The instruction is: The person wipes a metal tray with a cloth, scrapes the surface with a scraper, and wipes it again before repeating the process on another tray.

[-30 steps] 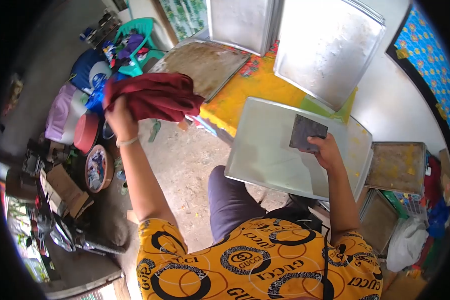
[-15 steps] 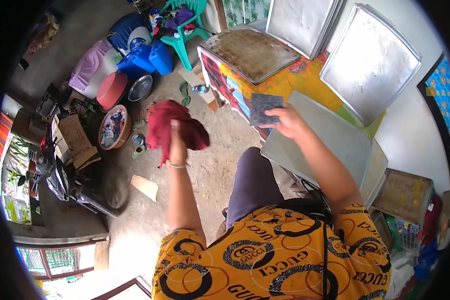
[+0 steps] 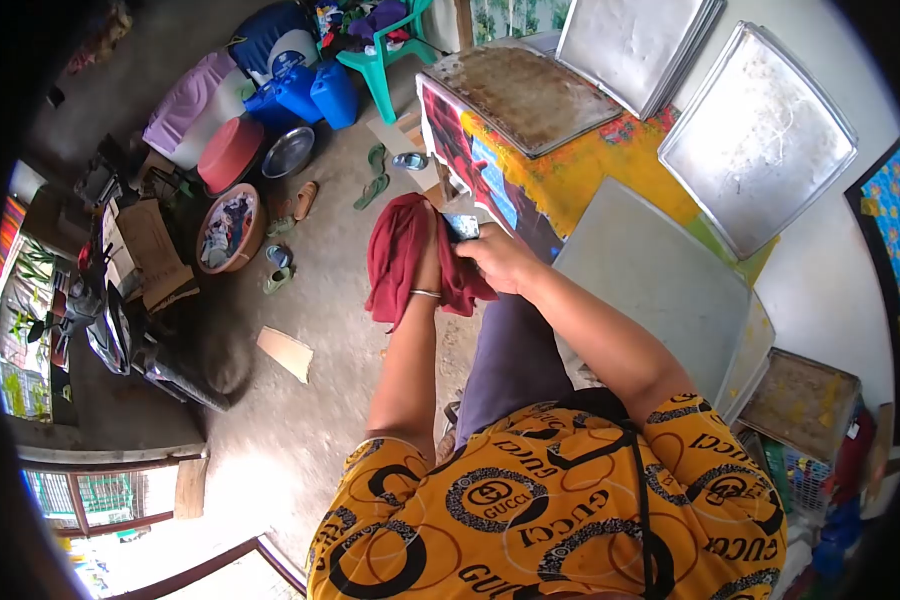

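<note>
View from the head, straight down over a person's patterned yellow shirt; clock directions run from the middle of the view. Just off centre, toward 11 o'clock, the left hand [image 3: 429,264] is wrapped in a maroon cloth [image 3: 392,258]. Close by, toward 1 o'clock, the right hand [image 3: 498,258] holds a small flat grey piece [image 3: 460,227] beside the cloth.

Possible trouble: both things are held in the air above the concrete floor [image 3: 355,345], so a loose pinch could let the grey piece drop. The cloth's hanging folds might snag on its edge or hide it from sight. At 3 o'clock a large metal tray [image 3: 660,265] slants beside the leg [image 3: 515,350]; a knock from the right elbow might shift it.

Fingers: the left ones appear curled into the cloth, their tips lost in its folds, so how tightly they squeeze cannot be told. The right ones are bent and nearly closed, pinching the grey piece at its near end. Whether that piece touches the cloth is unclear.
</note>
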### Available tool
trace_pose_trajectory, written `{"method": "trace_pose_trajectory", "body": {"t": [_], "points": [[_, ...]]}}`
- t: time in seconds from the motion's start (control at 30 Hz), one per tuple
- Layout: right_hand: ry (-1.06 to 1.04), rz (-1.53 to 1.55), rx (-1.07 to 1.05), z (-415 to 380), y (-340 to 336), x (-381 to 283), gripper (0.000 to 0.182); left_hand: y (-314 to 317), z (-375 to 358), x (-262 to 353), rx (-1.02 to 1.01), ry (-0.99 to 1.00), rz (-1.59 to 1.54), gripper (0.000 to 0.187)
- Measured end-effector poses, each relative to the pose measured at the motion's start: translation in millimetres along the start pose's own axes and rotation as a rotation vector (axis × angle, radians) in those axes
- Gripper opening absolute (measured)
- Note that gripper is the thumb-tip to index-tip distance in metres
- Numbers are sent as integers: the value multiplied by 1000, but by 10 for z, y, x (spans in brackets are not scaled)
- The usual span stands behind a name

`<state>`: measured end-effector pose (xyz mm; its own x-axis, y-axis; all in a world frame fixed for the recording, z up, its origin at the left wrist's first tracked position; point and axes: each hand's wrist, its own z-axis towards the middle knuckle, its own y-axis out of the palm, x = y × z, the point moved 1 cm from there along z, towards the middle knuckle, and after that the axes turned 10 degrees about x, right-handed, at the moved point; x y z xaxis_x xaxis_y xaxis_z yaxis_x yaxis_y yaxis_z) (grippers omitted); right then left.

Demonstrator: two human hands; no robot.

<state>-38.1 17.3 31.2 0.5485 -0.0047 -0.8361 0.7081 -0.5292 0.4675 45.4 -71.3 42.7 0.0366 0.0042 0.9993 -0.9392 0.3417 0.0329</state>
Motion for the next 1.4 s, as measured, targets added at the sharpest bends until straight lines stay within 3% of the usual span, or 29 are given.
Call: {"method": "trace_pose_trajectory", "body": {"t": [0.17,0.23,0.27,0.3,0.33,0.4,0.43,0.5,0.53,0.6,0.73,0.8,0.87,0.9,0.93,1.0,1.07,1.13,1.2,1.23,1.27,1.4], "points": [[-20,-72,-7,-89,-55,77,17,16,116,-126,71,-168,-98,47],[21,10,-88,-309,-37,-107,21,-162,148,-153,-125,-583,-289,43],[39,48,-127,-418,-7,-216,23,-285,259,-201,-166,-483,-132,40],[-73,-95,-147,-399,-49,-225,33,-407,370,-251,-196,-382,26,38],[-71,-73,-111,-389,-87,-319,35,-549,588,-456,-154,36,429,34],[-58,-9,-33,-394,-141,-496,39,-570,573,-471,-185,197,383,30],[-7,67,-93,-374,-172,-547,42,-484,380,-301,-249,-74,-59,30],[70,95,-112,-311,-123,-535,36,-329,362,-565,-465,-290,-880,33],[98,111,-109,-289,-63,-492,35,-313,360,-777,-369,-260,-779,34],[132,-156,-31,-104,-81,-263,34,-262,281,-1022,-179,-201,-574,37],[8,-490,93,50,-234,-312,35,-51,156,-721,-331,-287,-637,43],[-35,-472,133,84,-318,-330,37,-101,239,-779,-196,468,-3,37],[-96,-521,228,150,-480,-329,39,-88,234,-732,-157,644,218,36],[-289,-742,435,175,-580,-363,40,-105,216,-731,-200,456,121,37],[-358,-763,413,308,-839,-334,37,-125,156,-603,-243,270,28,39],[-236,-620,482,356,-1207,-355,37,-239,23,-336,-323,-104,-146,42],[-103,-455,550,217,-1363,-533,48,-387,-102,-256,-382,-495,-322,45],[-48,-172,638,206,-1503,-620,59,-816,421,-1295,-802,-58,878,50],[-78,230,735,425,-1814,-607,71,-625,63,-713,-740,83,1728,56],[-13,232,630,486,-2004,-601,85,-656,39,-660,-718,28,1732,54],[20,176,614,459,-2022,-616,85,-711,64,-634,-698,-22,1741,53],[146,-24,463,213,-1739,-372,88,-878,120,-602,-392,226,1649,43]]}}
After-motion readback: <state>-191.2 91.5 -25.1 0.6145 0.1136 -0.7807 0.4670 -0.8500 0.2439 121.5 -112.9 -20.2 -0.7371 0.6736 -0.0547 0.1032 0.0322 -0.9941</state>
